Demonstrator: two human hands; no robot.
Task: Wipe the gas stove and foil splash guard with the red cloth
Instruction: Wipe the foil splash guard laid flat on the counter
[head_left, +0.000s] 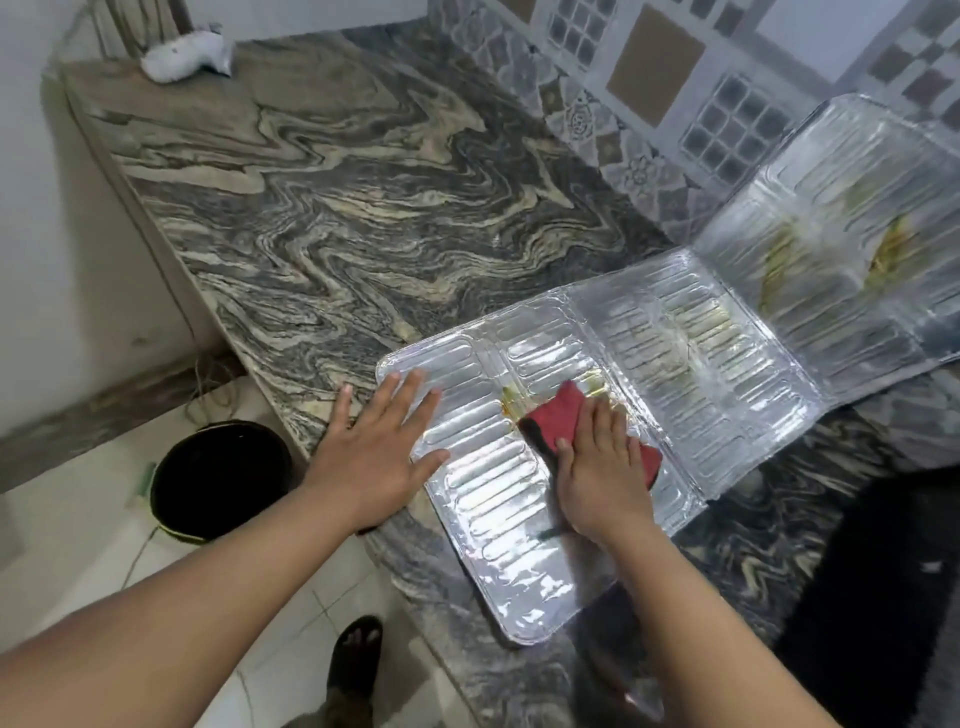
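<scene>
The foil splash guard (691, 374) lies unfolded on the marble counter, with its far panels leaning up against the tiled wall. Yellow-brown grease stains mark the middle and far panels. My right hand (602, 467) presses the red cloth (556, 415) flat onto the near panel, next to a yellowish stain. My left hand (379, 447) lies flat, fingers spread, on the near panel's left edge and the counter, holding nothing. A dark shape at the right edge may be the gas stove (883, 571); I cannot tell.
The marble counter (337, 208) stretches away to the left and back. A white crumpled cloth (184, 52) lies at its far corner. A black bucket (223, 473) stands on the tiled floor below the counter edge. My sandalled foot (356, 660) is beneath.
</scene>
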